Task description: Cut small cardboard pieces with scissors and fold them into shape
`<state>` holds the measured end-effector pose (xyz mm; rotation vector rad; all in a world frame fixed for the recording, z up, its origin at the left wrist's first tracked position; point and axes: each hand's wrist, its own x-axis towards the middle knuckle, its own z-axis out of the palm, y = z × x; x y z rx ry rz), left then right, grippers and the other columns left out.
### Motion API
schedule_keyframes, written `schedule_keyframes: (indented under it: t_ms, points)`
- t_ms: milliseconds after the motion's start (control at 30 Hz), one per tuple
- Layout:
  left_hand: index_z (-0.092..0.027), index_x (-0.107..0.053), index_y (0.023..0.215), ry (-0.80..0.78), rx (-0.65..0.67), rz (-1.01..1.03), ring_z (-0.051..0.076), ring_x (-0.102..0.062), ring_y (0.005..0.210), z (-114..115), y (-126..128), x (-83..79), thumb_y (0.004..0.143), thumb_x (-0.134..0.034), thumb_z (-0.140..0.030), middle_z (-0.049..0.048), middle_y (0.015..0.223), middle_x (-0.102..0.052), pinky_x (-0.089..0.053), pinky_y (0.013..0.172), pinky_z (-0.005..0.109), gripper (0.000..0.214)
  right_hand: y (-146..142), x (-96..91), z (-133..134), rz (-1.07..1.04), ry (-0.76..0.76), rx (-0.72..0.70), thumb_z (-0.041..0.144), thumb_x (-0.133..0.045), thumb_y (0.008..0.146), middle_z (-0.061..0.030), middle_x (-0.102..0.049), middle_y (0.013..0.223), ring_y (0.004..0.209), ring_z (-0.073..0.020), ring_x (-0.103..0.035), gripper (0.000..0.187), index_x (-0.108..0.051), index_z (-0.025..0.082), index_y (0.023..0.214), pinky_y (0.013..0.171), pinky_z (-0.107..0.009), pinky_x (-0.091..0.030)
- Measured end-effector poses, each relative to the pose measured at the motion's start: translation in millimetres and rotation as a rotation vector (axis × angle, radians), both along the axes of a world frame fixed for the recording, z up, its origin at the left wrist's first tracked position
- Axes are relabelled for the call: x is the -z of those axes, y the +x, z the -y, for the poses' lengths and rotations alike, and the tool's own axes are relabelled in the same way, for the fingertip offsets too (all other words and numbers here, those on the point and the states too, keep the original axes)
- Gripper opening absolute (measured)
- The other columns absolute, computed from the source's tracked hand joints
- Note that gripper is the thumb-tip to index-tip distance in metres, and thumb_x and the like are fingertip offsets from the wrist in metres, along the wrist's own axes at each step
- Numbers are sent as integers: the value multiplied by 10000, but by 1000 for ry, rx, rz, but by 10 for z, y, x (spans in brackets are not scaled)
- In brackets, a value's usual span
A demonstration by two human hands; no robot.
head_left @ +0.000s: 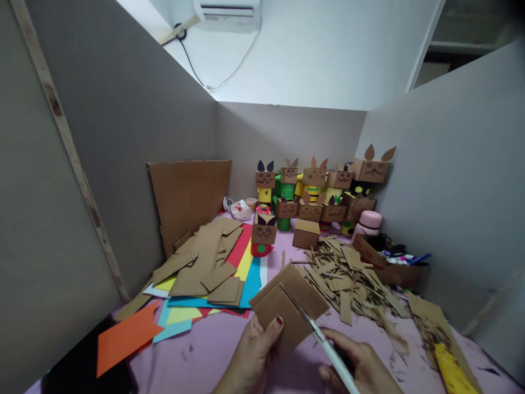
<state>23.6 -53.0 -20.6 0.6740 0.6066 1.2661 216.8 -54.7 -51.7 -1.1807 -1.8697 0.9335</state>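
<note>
My left hand (258, 350) pinches a square piece of brown cardboard (283, 317) by its lower left edge, thumb on top. The cardboard is tilted above the table, with a crease or cut edge running across it. My right hand (355, 358) is closed around white-handled scissors (328, 345). Their thin metal blades lie across the cardboard from its right side, pointing up and left. Part of the right hand's grip is hidden behind the handle.
Cardboard scraps (348, 273) are heaped right of centre. Cardboard sheets (200, 257) lie over coloured paper on the left, beside orange paper (127, 334). Cardboard animal figures (314, 180) stand at the back. A box of pens (400, 268) and a yellow tool (449, 366) are right.
</note>
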Motion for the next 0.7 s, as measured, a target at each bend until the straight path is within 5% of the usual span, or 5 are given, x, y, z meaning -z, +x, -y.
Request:
schedule_keyframes:
  t_ms: [167,400,700]
  points:
    - [-188,-539,1162,6,98,45,258,-619,918,-26,45,93,653,-709,-306,114,986,-693,-440,845,367,550,-40,13,-12,-10,-74,-60,366,-583,732,0,-578,610,533,-141,-516,446,-577,140,1117,494,-211,-452]
    - [-207,-515,1192,-11,70,52,244,-622,917,-29,90,147,648,-711,-325,104,1006,-690,-445,846,342,591,-41,-83,14,50,-1,5,333,-605,700,-2,-601,597,589,-176,-561,404,-628,150,1059,557,-237,-494]
    - [-186,-555,1141,-59,140,62,242,-621,925,-60,39,176,681,-690,-275,111,1007,-684,-448,848,345,488,-113,32,18,-11,-12,64,410,-601,697,0,-615,578,597,-182,-575,444,-638,135,1044,587,-244,-489]
